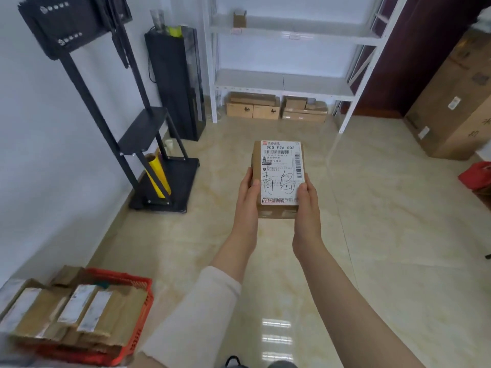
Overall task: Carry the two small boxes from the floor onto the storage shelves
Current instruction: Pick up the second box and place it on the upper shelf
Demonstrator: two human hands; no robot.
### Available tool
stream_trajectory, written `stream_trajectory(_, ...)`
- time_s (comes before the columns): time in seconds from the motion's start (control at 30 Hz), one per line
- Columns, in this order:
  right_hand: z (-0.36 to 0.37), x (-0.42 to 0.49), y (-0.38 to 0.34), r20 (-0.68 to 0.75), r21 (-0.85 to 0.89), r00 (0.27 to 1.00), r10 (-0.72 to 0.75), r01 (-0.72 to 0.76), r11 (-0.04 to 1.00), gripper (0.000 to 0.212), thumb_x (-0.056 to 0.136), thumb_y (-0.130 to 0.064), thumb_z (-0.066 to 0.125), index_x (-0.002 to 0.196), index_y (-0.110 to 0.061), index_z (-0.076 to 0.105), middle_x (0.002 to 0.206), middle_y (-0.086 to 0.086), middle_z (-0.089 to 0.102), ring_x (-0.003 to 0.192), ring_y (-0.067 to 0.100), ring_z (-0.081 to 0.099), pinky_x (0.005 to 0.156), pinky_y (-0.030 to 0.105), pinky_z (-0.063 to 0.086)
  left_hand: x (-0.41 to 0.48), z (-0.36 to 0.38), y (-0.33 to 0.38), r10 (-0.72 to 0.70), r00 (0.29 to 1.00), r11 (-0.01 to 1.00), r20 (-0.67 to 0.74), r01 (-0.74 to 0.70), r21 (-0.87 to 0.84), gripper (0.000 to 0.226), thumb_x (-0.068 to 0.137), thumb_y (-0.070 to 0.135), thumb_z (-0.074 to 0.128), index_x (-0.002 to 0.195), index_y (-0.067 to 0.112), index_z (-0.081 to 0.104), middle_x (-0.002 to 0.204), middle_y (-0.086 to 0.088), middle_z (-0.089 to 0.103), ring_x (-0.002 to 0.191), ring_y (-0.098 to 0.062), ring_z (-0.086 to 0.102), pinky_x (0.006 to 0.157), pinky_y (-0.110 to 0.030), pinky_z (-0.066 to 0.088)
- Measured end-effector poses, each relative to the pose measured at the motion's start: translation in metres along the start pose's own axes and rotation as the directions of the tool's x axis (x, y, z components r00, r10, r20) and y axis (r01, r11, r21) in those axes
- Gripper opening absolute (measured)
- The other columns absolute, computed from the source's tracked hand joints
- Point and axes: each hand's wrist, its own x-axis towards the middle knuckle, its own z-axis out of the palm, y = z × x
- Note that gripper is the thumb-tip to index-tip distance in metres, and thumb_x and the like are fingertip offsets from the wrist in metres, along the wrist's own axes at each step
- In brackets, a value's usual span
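A small brown cardboard box with a white shipping label on top is held out in front of me above the floor. My left hand grips its left side and my right hand grips its right side, thumbs on the label. The white metal storage shelves stand ahead against the far wall. Another small brown box stands on an upper shelf at the left.
Flat cardboard boxes lie under the bottom shelf. A black stand and a black tall case are at the left wall. A red basket full of parcels sits near left. Large cartons stand at the right.
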Motion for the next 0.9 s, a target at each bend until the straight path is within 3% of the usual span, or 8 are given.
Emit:
stream_trajectory(0.23,0.046,0.181,-0.011,-0.045,-0.003,0.999,-0.018,0.018,1.0,0.046,0.097,-0.034,0.038,0.142,-0.027,0.037,0.142,-0.005,0.049,0.127,0.011,0.048,0.087,0.016,0.042,0.186,0.033,0.015,-0.004,1.0,1.0,0.022,0.004,0.004,0.048,0.1,0.029,0.039,0.147,0.029,0.034,0.145,0.0,0.052,0.129,-0.018,0.053,0.108,-0.036,0.042)
stream_trajectory(0.4,0.078,0.331,-0.032,-0.003,0.004,0.999,-0.053,0.053,0.999,0.047,0.097,-0.035,0.038,0.143,-0.028,0.035,0.143,-0.005,0.048,0.127,0.011,0.047,0.093,0.02,0.041,0.334,0.069,0.032,0.013,1.0,1.0,0.024,-0.013,0.013,0.049,0.1,0.032,0.039,0.148,0.026,0.035,0.141,-0.002,0.057,0.124,-0.017,0.058,0.091,-0.023,0.049)
stream_trajectory(0.6,0.137,0.492,-0.071,0.043,0.006,0.996,-0.072,0.072,0.997,0.045,0.097,-0.036,0.037,0.141,-0.025,0.038,0.141,-0.004,0.05,0.126,0.011,0.048,0.087,0.013,0.04,0.495,0.099,0.079,0.077,0.997,0.995,-0.002,-0.076,0.071,0.048,0.099,0.037,0.039,0.147,0.029,0.037,0.138,0.003,0.06,0.124,-0.015,0.058,0.106,-0.034,0.045)
stream_trajectory(0.8,0.214,0.639,-0.087,0.074,0.025,0.993,-0.09,0.088,0.996,0.046,0.097,-0.035,0.036,0.142,-0.026,0.037,0.139,-0.003,0.051,0.124,0.013,0.05,0.089,0.016,0.041,0.659,0.097,0.115,0.102,0.995,0.991,0.008,-0.103,0.09,0.047,0.1,0.037,0.038,0.147,0.032,0.036,0.136,0.004,0.061,0.12,-0.012,0.06,0.083,-0.014,0.05)
stream_trajectory(0.9,0.26,0.717,-0.098,0.084,0.042,0.989,-0.122,0.118,0.992,0.045,0.097,-0.035,0.037,0.142,-0.027,0.037,0.14,-0.005,0.051,0.125,0.011,0.049,0.094,0.022,0.038,0.751,0.092,0.138,0.131,0.991,0.986,0.02,-0.132,0.101,0.05,0.099,0.04,0.037,0.148,0.034,0.033,0.14,0.002,0.057,0.125,-0.016,0.056,0.094,-0.022,0.046)
